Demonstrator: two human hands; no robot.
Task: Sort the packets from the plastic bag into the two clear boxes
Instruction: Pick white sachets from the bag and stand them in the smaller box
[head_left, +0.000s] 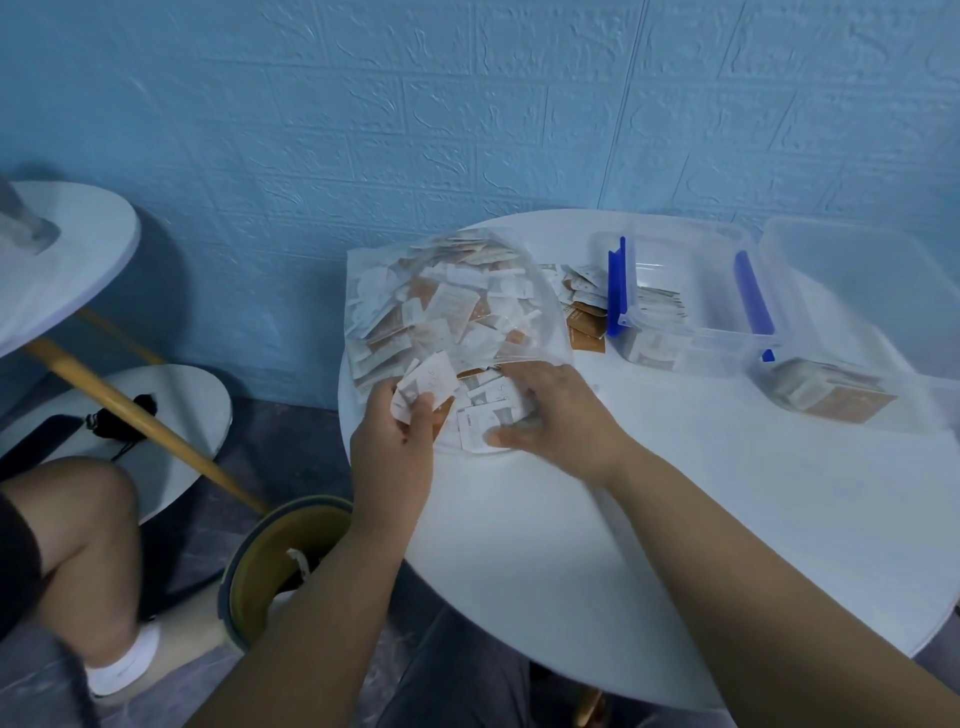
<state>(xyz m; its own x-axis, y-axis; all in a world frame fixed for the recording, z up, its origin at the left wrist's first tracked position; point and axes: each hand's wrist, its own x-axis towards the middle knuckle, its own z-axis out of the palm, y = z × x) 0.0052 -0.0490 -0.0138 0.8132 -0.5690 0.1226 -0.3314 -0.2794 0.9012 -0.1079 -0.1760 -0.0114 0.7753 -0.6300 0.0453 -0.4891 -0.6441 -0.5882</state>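
A clear plastic bag (447, 301) full of white and orange-brown packets lies on the round white table (727, 519), its mouth toward me. My left hand (395, 447) pinches a small stack of white packets (428, 387) at the bag's mouth. My right hand (561, 415) rests flat on white packets (483, 423) just inside the mouth, fingers spread. Two clear boxes stand at the right: the nearer-left box (691, 343) with blue clips holds some packets, and the right box (841, 395) holds a stack of orange-brown ones.
Loose orange-brown packets (584, 306) lie between the bag and the boxes. A yellow bin (280, 566) stands on the floor under the table's left edge. Another person's knee (78, 530) and two small round tables (62, 260) are at the left. The blue wall is close behind.
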